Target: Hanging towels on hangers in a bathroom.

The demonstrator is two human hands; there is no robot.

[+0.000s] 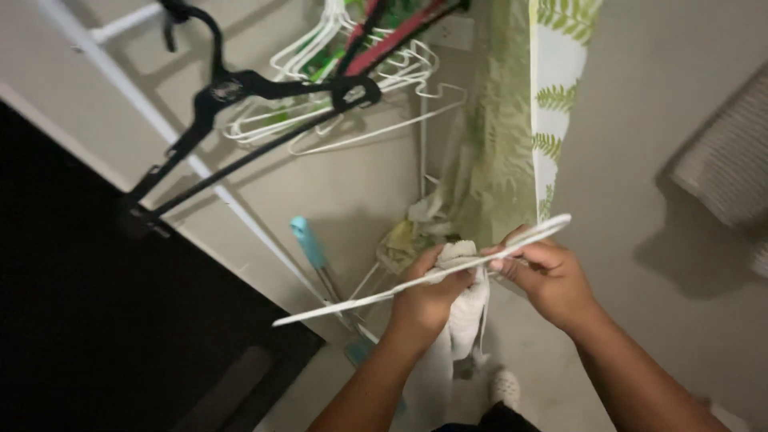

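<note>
Now, at this moment:
Left hand [428, 292]: clenched round a white cloth [468, 308] and pressed against the bar of a white hanger [416, 276].
Right hand [548, 276]: pinching the hanger's upper end, fingers closed on it.
Hanger: tilted, low end toward the dark door [96, 320], high end beside the leaf-print curtain [552, 104].
Cloth: bunched at the bar's middle, rest hanging toward the floor [656, 264]; seemingly draped partly over the bar, not spread.
Done so far: hanger in hand, cloth brought to it.
Left, by the look of it: cloth not yet settled evenly, hanger not yet on the rail [128, 84].
Rail: black hanger [240, 88] and several white hangers [352, 96] already hooked above.
Floor: blue-handled tool [312, 244] leaning near the curtain's foot.
</note>
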